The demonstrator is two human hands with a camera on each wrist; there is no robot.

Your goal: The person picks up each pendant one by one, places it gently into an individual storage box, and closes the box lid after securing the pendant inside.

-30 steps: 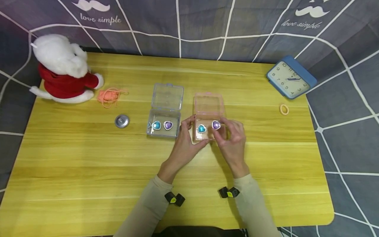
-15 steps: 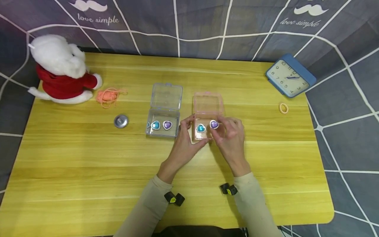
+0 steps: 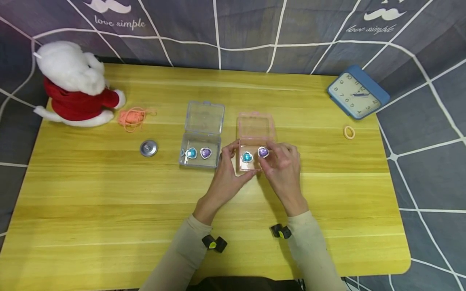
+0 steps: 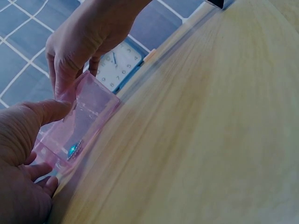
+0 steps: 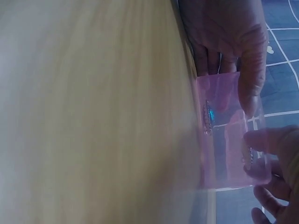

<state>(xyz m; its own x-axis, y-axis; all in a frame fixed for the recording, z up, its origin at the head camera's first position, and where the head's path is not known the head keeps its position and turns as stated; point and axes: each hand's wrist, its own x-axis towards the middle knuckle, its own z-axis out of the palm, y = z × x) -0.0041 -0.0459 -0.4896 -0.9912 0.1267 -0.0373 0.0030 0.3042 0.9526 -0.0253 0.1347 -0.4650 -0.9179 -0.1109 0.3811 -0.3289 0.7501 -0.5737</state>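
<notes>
In the head view, a pink clear plastic box [image 3: 256, 127] with its lid folded back stands in the middle of the table. My left hand [image 3: 225, 176] grips its left side, thumb at the front corner and fingers behind. A teal heart-shaped gem with a silvery beaded edge [image 3: 247, 157] lies inside on the left; the left wrist view also catches this teal gem [image 4: 73, 150] on the box floor. My right hand [image 3: 285, 171] pinches a purple heart-shaped gem [image 3: 263, 152] between thumb and forefinger at the box's right half. In the right wrist view, the purple gem [image 5: 249, 158] appears above the floor, behind the pink wall.
A bluish clear box [image 3: 205, 117], also open, holds a teal gem [image 3: 191, 153] and a purple gem [image 3: 205, 153]. Left of it are a grey round disc [image 3: 149, 148], orange yarn [image 3: 132, 118] and a white plush toy [image 3: 80, 85]. At right stand a blue clock [image 3: 358, 93] and a peach ring [image 3: 348, 132].
The right hand has brought the purple gem very slightly left over the pink box, then held it there. The left hand has kept its grip on the box.
</notes>
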